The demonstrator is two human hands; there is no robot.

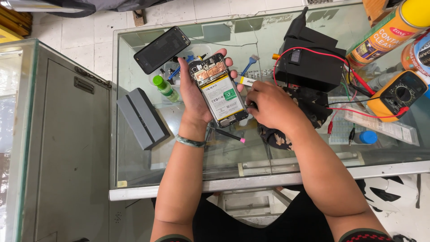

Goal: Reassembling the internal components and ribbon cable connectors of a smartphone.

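phone in left hand, right hand beside

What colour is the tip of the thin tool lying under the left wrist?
Pink, on a dark thin tool; head view.

A see-through glass table top is sitting over white floor tiles; a grey metal cabinet is standing beside it.

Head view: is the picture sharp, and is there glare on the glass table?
Head view: even daylight, the opened phone in the left hand is sharp; the glass table shows only soft reflections, no strong glare; edges bend slightly from the wide lens.
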